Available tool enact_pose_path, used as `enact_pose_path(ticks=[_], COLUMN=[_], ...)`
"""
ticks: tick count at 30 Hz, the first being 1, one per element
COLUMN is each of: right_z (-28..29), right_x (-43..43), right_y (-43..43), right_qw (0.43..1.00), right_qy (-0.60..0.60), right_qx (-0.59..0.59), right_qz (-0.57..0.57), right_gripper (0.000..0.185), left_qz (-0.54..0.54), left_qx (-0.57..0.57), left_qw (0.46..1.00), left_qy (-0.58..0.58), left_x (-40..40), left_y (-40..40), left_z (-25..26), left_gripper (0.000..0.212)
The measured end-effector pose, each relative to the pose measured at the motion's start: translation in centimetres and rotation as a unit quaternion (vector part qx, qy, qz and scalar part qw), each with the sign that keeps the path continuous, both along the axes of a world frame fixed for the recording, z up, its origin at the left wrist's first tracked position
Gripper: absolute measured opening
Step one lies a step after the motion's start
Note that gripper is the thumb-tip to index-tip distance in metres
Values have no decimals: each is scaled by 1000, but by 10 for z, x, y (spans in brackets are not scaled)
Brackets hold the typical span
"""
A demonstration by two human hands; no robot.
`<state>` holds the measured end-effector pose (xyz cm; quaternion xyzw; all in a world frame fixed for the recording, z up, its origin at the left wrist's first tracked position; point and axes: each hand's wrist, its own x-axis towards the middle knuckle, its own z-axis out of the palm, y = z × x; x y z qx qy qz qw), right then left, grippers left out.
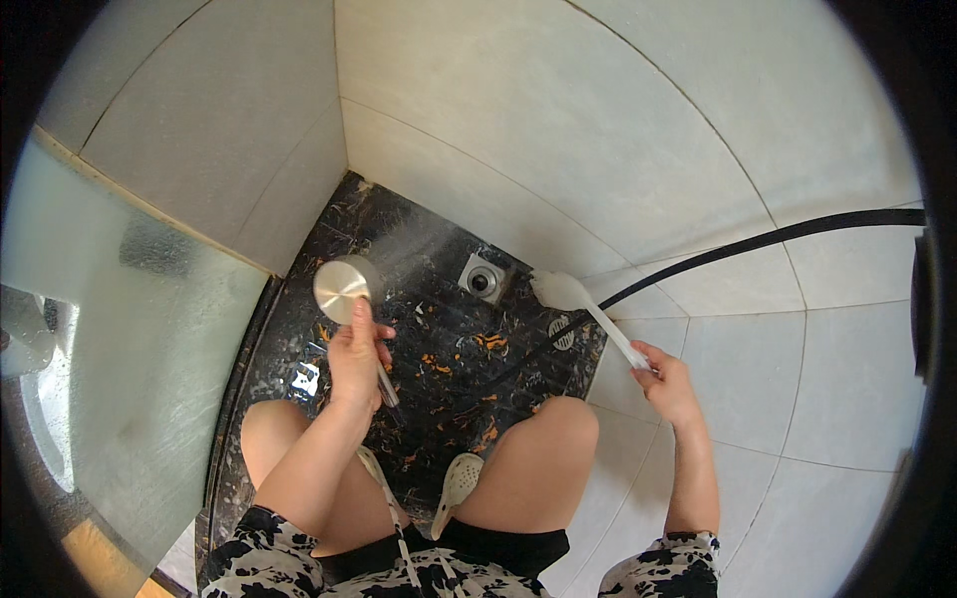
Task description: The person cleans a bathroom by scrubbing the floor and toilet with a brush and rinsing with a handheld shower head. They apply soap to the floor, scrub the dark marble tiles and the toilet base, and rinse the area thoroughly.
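My left hand (pixel 357 359) is closed around the handle of a shower head (pixel 342 290), its round metal back facing up and a thumb lying against it. A fine spray spreads from it over the dark marbled floor (pixel 419 329) towards the tiled wall. On the right, my right hand (pixel 665 377) grips the white handle of a scrub brush (pixel 561 290), whose head is near the foot of the wall. Between the shower head and the brush lies a square metal floor drain (pixel 481 279). Whether the bristles touch the wall cannot be told.
A black hose (pixel 770 238) arcs from the right edge down to the floor, crossing near a round drain grate (pixel 562 333). Pale tiled walls (pixel 538 134) rise ahead and to the right. A curved glass panel (pixel 149 359) stands at left. My knees and a perforated clog (pixel 459 482) are below.
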<state>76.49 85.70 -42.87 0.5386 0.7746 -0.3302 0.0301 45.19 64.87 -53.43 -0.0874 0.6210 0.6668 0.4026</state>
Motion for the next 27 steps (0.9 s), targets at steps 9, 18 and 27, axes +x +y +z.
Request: enact_pose_path(ticks=[9,18,27], right_z=[61,186,291], right_x=[-40,-36,-37], right_y=[-23,-74,-155], right_qw=[997,982,949], right_qy=[64,144,249], right_qx=[-32,-103,-190], right_qz=[-5,62,-32], right_gripper=[42,31,21], left_qz=[23,254,516], left_qx=[-46,-21,22], left_qw=[988,916,786], left_qy=[-145,-309,-339], left_x=[58,73,140], left_y=[-5,-114,-380], left_z=[29,157,277], left_gripper=[46,46,70])
